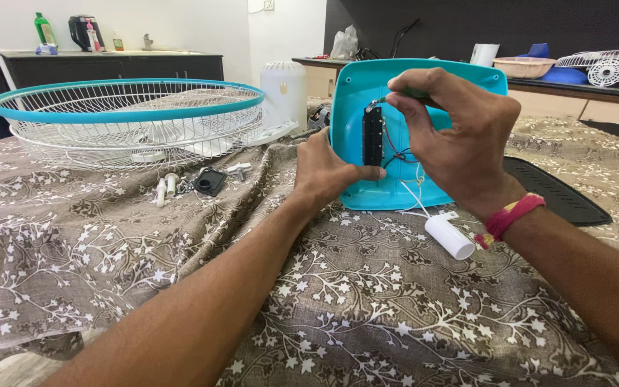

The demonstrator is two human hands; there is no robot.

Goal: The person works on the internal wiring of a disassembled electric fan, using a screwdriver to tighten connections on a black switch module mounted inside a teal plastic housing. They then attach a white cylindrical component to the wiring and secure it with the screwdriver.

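A turquoise plastic fan base cover [352, 86] stands on edge on a bed with a brown floral sheet. My left hand [327, 172] grips its left edge, thumb pressed beside a black switch block [372, 136] mounted inside. My right hand [456, 132] is closed on a green-handled screwdriver [402, 93] whose tip meets the top of the block. Red, black and white wires [399, 154] run from the block. A white cylindrical capacitor [450, 236] lies on the sheet below, joined by white wires.
Two stacked wire fan guards with a turquoise rim [127, 118] lie at left. Small white parts and a black square piece [209, 180] sit near them. A white motor housing [284, 89] stands behind. A black panel [560, 193] lies at right. A counter with bottles is behind.
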